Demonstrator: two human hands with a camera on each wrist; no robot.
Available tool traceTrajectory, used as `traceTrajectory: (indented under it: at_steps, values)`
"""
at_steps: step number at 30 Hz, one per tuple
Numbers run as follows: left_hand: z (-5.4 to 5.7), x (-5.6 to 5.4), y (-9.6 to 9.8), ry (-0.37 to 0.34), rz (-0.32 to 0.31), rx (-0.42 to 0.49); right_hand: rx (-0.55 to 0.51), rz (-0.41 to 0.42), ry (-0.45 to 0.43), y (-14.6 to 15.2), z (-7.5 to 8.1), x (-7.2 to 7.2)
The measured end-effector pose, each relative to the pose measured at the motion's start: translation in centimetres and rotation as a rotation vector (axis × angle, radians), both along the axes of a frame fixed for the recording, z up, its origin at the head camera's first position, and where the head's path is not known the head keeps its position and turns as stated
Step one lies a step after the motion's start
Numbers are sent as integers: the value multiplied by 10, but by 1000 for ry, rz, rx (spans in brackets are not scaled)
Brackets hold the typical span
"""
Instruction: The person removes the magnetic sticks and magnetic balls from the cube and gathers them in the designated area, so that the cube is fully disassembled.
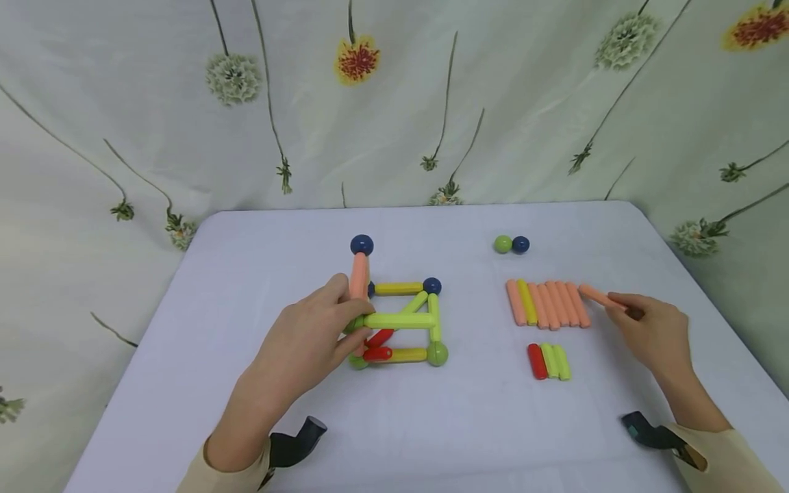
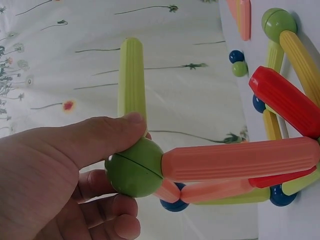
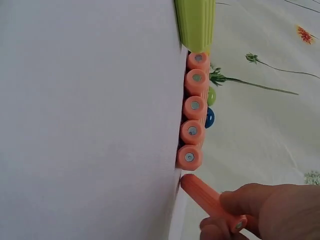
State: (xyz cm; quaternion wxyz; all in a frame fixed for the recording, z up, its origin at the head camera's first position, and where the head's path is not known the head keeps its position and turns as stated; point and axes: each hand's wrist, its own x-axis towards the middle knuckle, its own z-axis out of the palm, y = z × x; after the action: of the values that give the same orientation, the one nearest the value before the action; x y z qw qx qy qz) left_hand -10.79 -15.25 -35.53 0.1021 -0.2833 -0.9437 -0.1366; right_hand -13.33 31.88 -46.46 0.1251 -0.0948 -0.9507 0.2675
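The left hand pinches a green ball between thumb and fingers, atop a pink post of the frame, blocking part of the head view; across, the right hand pinches a pink stick beside the row, perhaps touching it. Two balls sit beyond.

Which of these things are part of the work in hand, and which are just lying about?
Part of the work:
- stick-and-ball frame
- left hand, gripping the frame's green ball
- right hand, pinching a pink stick

Lying about, perhaps spares:
- row of sticks
- red stick
- two green sticks
- loose green ball
- blue ball
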Motion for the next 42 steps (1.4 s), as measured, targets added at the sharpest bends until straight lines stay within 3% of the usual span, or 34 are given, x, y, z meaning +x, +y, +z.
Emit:
traceTrajectory:
  at_steps: [6,16,21,26,35,42]
  values:
    - [0,1,-1,-4,0,8,49,84,-95,-1,-2,-4]
    - [0,0,-1,6,-11,23,45,140,-203,-10,0,-6]
    - [2,1,0,-12,1,19,83,153,-165,-15,3,-5]
    - [2,0,-1,-22,6,21,73,203,-84,-39,17,-2]
    - [4,2,-3,-12,2,16,-26,475,47,-118,51,0]
    - [3,2,-3,-38,13,25,-126,698,85,-178,73,5]
